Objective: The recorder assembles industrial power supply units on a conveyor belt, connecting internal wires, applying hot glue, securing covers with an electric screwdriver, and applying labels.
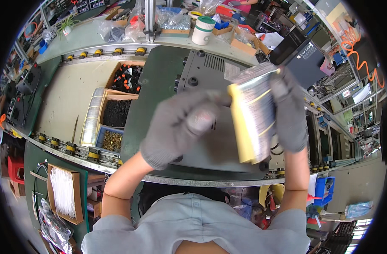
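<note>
My right hand (290,116), in a grey work glove, grips a sheet of labels (253,120) with silvery printed faces and yellow edges. Motion blurs the sheet, and it is tilted above a large dark grey casing (197,159). To its left is my gloved left hand (174,127), its fingers curled and pinched together close to the sheet's edge. Whatever may be between those fingertips is too blurred to make out. The casing, with vent slots and round black feet, lies on a green board (159,63) under both hands.
Left of the board are boxes of black-and-orange parts (128,78), black screws (116,113) and brass-coloured screws (112,140), beside a silvery label strip (92,118). A roller rail (71,147) runs along the near side. A white cup (203,31) with a green lid stands behind.
</note>
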`<state>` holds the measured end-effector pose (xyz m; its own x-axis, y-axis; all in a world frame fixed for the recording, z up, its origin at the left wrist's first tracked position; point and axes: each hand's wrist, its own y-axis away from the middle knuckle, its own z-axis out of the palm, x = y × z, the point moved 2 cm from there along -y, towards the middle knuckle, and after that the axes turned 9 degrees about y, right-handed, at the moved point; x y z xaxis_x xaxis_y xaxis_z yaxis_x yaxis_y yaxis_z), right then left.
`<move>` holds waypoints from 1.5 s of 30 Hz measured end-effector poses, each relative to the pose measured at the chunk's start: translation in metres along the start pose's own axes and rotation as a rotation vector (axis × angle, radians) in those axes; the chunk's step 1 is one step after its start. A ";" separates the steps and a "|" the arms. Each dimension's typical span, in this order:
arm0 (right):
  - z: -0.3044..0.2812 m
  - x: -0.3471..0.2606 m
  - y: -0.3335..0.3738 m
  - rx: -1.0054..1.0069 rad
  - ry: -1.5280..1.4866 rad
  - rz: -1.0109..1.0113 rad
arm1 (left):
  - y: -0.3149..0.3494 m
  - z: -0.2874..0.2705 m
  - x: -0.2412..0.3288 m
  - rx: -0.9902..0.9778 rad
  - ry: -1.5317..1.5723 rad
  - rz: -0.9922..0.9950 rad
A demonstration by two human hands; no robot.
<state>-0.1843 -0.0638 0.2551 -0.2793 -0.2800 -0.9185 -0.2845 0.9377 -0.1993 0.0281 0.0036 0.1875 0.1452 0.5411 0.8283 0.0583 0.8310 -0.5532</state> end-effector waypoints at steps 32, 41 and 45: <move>0.007 0.087 -0.043 -0.801 0.725 0.157 | 0.012 -0.007 -0.031 0.019 -0.813 -0.165; 0.004 0.085 -0.042 -0.802 0.747 0.136 | 0.012 -0.005 -0.031 0.008 -0.848 -0.137; 0.005 0.085 -0.041 -0.780 0.749 0.138 | 0.013 -0.006 -0.031 0.005 -0.859 -0.140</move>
<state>-0.1921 -0.1247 0.1839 -0.7660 -0.4848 -0.4222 -0.6377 0.6559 0.4039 0.0299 -0.0034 0.1543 -0.6586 0.3418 0.6704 0.0154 0.8969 -0.4420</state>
